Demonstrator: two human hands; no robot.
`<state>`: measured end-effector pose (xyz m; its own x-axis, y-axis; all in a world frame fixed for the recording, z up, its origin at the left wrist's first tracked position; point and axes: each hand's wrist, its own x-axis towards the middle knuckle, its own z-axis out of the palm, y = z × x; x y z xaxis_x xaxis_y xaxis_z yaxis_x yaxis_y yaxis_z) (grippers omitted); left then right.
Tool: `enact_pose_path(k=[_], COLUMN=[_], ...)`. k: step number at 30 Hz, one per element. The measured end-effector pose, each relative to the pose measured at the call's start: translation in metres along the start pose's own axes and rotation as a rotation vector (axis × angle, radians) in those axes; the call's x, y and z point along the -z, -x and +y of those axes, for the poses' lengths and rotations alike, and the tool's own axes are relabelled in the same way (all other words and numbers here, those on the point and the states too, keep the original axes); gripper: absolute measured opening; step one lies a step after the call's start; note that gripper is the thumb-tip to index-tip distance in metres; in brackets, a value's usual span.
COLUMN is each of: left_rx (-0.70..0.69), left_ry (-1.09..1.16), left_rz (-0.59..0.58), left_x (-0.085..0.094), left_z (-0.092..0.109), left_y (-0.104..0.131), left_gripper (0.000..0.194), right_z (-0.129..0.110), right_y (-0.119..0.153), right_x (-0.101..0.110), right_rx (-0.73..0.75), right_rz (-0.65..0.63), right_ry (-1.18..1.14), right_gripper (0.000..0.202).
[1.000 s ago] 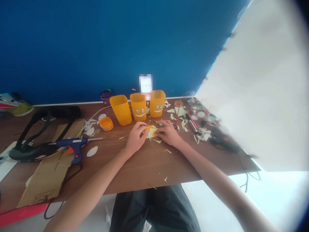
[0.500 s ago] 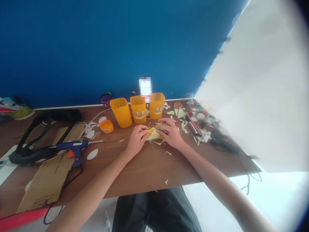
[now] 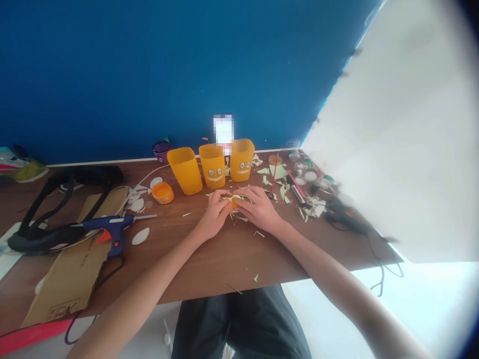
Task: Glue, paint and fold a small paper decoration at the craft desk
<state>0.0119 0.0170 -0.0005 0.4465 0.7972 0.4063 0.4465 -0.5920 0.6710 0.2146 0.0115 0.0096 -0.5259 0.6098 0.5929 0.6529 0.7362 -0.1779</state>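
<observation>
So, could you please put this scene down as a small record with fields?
Left hand: left hand, fingertips at a small orange piece
Right hand: right hand, fingertips at the same piece
Grip: partly hidden by fingers
Beyond hands: plain yellow cup, two yellow cups with faces
Left side: open orange jar, blue glue gun, cardboard
Right side: pale green scraps

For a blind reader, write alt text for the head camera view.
Two bare hands, left and right, meet over a small orange piece on a wooden table. Behind them stand three yellow cups, two with smiling faces; a blue glue gun lies at left, pale scraps and a red brush at right.
</observation>
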Motion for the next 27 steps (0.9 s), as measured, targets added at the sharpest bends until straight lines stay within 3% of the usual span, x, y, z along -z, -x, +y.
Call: enact_pose_path(k=[13,27], left_rx=[-0.05,-0.026], left_ry=[-0.091,-0.088], left_rz=[0.05,0.117], left_x=[-0.0018,-0.0016], left_z=[0.0031,0.0055], left_y=[0.0019,0.0017], left_gripper=[0.026,0.017], right_z=[-0.0069,-0.0053], right_y=[-0.0001,0.0006], right_x=[-0.0041,-0.0053], right_rx=[-0.018,-0.085], right_rz=[-0.024,0.03], right_ry=[-0.054,0.006], right_gripper=[0.024,0.026])
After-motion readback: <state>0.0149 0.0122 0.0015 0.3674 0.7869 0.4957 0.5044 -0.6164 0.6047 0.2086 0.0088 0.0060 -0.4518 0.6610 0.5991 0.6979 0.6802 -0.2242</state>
